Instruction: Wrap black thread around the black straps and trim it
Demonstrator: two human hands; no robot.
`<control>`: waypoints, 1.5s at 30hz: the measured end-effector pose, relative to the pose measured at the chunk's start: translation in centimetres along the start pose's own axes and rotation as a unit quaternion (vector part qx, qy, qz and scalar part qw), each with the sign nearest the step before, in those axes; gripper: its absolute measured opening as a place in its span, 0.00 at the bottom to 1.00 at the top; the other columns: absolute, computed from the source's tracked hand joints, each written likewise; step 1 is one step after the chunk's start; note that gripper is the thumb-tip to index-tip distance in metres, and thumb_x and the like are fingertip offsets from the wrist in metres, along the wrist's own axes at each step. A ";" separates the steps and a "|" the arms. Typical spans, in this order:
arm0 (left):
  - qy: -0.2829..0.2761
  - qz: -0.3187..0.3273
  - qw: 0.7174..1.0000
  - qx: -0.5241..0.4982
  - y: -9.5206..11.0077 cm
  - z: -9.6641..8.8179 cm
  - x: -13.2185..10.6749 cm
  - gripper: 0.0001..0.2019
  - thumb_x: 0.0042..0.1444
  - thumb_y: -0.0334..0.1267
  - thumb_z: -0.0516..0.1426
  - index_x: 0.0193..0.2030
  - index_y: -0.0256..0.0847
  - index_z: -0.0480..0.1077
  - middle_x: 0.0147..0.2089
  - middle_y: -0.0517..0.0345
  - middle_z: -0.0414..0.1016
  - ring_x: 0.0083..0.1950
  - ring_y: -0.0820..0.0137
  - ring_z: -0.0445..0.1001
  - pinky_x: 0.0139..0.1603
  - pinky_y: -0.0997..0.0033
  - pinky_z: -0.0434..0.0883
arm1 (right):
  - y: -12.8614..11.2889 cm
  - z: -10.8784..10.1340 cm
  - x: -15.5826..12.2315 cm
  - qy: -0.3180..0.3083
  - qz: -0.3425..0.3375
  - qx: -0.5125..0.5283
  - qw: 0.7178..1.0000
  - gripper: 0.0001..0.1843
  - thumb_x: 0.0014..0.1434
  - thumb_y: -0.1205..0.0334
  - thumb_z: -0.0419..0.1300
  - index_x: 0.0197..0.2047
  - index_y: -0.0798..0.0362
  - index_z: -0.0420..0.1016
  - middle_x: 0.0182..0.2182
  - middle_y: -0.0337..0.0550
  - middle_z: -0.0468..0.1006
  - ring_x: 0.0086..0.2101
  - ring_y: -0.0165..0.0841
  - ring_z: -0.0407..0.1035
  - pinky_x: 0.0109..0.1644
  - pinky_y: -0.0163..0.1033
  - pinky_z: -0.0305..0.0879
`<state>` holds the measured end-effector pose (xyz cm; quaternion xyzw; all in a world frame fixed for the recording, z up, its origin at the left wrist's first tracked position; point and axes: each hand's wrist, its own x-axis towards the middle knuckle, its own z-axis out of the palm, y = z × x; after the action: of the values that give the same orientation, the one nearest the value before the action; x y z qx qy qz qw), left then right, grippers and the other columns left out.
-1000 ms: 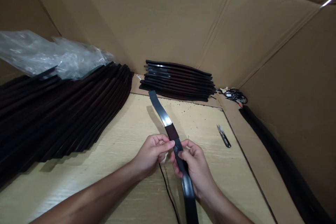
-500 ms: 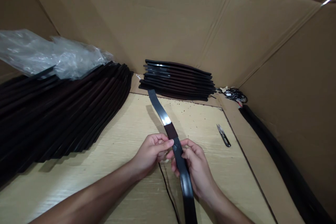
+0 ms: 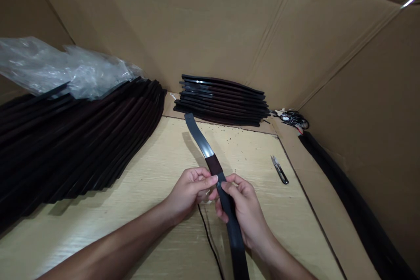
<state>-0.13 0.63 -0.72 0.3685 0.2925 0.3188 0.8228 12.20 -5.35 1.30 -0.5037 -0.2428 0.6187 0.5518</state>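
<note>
A long, curved black strap-like strip (image 3: 233,232) runs from the bottom edge up toward the back of the table, with a dark maroon band (image 3: 214,164) around it. My left hand (image 3: 192,188) pinches the strip's left edge just below the band, thumb on top. On the right edge, slightly lower, my right hand (image 3: 244,203) grips the same strip with its thumb on the upper face and fingers curled beneath. A thin black cord (image 3: 207,229) hangs below my left hand; its upper end is hidden by the fingers.
A big pile of dark strips (image 3: 98,140) lies at left under a clear plastic bag (image 3: 88,72). A smaller stack (image 3: 223,100) rests against the cardboard wall (image 3: 183,17). Thread snips (image 3: 280,170), tangled cords (image 3: 292,119) and a long black piece (image 3: 348,197) are at right.
My right thumb has moved up and onto the strip's upper face. The strip's near end has shifted slightly right. My left hand has stayed almost still.
</note>
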 end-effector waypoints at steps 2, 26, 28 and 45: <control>0.002 -0.004 1.000 -0.004 -0.1 -0.1 0.0 0.17 0.47 0.45 0.66 0.26 0.37 0.64 0.16 0.63 0.68 0.15 0.83 0.51 0.18 0.77 0.44 | 0.1 0.0 0.0 0.006 0.001 0.006 1.000 0.13 0.48 0.57 0.63 0.29 0.53 0.63 0.21 0.40 0.78 0.14 0.26 0.65 0.14 0.27 0.55; 0.031 0.039 0.999 -0.019 0.9 -0.7 0.2 0.21 0.33 0.45 0.72 0.26 0.34 0.70 0.21 0.60 0.72 0.18 0.82 0.57 0.18 0.79 0.47 | -1.5 -1.0 0.0 -0.110 0.018 0.045 0.993 0.19 0.43 0.66 0.73 0.40 0.54 0.79 0.33 0.42 0.81 0.27 0.27 0.71 0.29 0.31 0.71; 0.009 0.029 0.999 -0.023 1.0 -0.8 0.2 0.22 0.30 0.44 0.73 0.29 0.33 0.73 0.23 0.59 0.73 0.21 0.79 0.62 0.20 0.79 0.51 | -1.4 -1.0 0.0 -0.126 0.043 0.041 0.990 0.21 0.40 0.67 0.74 0.40 0.54 0.77 0.33 0.40 0.80 0.25 0.26 0.70 0.25 0.31 0.72; -0.025 0.004 0.999 0.045 2.2 -2.6 0.6 0.21 0.31 0.45 0.72 0.27 0.32 0.72 0.21 0.61 0.68 0.18 0.82 0.54 0.19 0.77 0.45 | -0.7 -0.7 -0.3 -0.186 0.055 0.064 0.979 0.18 0.52 0.62 0.69 0.38 0.53 0.63 0.33 0.47 0.83 0.19 0.26 0.71 0.19 0.26 0.62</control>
<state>-2.28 3.32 -0.52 0.4139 0.2841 0.2996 0.8113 13.09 -5.56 1.77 -0.3564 -0.2728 0.7452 0.4932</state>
